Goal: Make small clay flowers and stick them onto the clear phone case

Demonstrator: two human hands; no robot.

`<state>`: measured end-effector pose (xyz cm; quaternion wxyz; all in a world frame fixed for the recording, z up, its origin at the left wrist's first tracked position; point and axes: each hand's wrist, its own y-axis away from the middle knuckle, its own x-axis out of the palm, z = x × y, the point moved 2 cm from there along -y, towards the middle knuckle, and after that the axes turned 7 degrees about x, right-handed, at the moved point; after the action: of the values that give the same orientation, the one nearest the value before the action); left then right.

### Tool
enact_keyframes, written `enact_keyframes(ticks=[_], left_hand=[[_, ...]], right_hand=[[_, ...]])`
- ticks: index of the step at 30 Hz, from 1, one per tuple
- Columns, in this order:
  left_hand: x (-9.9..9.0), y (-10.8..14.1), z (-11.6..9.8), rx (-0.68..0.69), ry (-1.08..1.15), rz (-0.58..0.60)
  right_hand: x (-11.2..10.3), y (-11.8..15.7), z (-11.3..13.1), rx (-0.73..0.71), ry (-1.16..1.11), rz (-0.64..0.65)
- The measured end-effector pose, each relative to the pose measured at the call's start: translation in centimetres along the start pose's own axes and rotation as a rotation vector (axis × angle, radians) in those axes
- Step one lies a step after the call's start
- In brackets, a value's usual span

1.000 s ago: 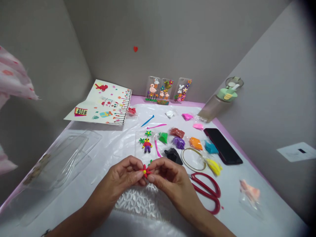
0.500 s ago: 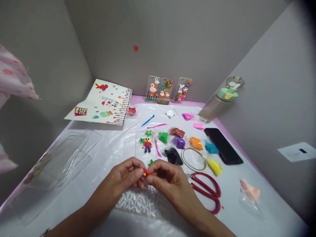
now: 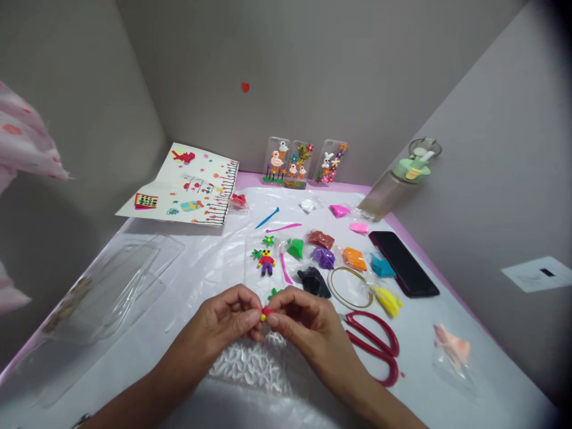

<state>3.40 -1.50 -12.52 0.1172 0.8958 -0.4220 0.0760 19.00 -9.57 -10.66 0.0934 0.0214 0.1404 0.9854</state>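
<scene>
Between the fingertips of my left hand (image 3: 235,316) and my right hand (image 3: 301,322) is a small red and yellow clay piece (image 3: 265,314). Both hands pinch it, and the fingers cover part of it. Just beyond them a clear phone case (image 3: 251,279) lies flat, bearing a clay figure (image 3: 267,262) with a yellow head, red top and purple legs. Green clay flowers (image 3: 269,241) sit around the figure, one partly hidden by my hands. A textured clear sheet (image 3: 254,369) lies beneath my hands.
Red-handled scissors (image 3: 375,345), a bangle (image 3: 351,287) and a black phone (image 3: 404,262) lie on the right. Bagged clay lumps (image 3: 355,258) and modelling tools (image 3: 268,218) spread beyond my hands. Clear cases (image 3: 116,292) lie left. A bottle (image 3: 395,185) stands at back right, a decorated notebook (image 3: 187,190) at back left.
The small clay piece has turned slightly between my fingertips, so its yellow part now faces lower. My hands stay in nearly the same place.
</scene>
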Motion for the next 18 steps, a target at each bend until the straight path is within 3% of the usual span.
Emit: enact_keyframes(ticks=[9,18], left_hand=[[0.14,0.13,-0.22,0.012,-0.009,-0.069],[0.14,0.16,0.28,-0.004,0.057,-0.003]], right_hand=[[0.28,0.26,0.06,-0.056,-0.034,-0.051],[0.17,0.42,-0.03,-0.131,0.037,-0.079]])
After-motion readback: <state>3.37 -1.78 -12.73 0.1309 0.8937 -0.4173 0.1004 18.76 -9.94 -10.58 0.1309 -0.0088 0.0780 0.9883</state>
